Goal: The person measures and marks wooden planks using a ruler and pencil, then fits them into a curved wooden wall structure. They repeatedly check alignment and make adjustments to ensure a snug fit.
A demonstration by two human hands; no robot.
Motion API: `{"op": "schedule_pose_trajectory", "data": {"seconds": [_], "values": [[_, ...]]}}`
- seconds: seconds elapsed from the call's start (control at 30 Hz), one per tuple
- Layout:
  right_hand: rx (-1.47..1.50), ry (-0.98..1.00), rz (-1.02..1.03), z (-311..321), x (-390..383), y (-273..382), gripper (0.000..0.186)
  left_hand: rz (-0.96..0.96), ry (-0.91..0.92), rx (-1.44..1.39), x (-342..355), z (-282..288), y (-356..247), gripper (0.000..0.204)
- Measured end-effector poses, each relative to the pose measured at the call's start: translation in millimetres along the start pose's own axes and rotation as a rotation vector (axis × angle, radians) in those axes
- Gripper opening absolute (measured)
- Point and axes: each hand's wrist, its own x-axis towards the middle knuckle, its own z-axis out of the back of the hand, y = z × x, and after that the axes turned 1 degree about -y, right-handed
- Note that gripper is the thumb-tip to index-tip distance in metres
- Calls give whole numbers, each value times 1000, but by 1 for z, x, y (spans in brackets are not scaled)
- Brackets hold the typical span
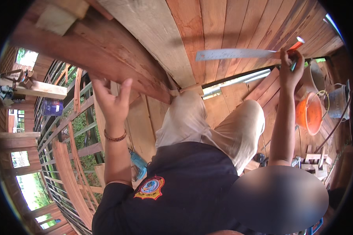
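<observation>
Blade (pixel 235 54) in right hand (pixel 291 72) — faint markings, lettered shirt badge (pixel 150 188)

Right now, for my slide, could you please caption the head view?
Left hand at the edge of a wooden beam; right hand holding a flat metal blade before reddish planks.

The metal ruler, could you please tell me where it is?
In the head view's upper right, the ruler is in the right hand, pointing left before wooden planks.
</observation>
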Motion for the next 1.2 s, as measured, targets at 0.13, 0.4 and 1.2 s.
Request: {"op": "schedule_pose_trajectory", "data": {"seconds": [0.13,0.4,1.2], "values": [[-35,150,-63,-23,-62,-59,38,73,-136,31,-6,-33,13,62],[-89,373,-146,-93,-196,-149,47,-198,-286,705,-14,-31,34,34],[222,247,-67,-208,-299,-142,44,1332,578,-384,-196,-235,174,30]]}}
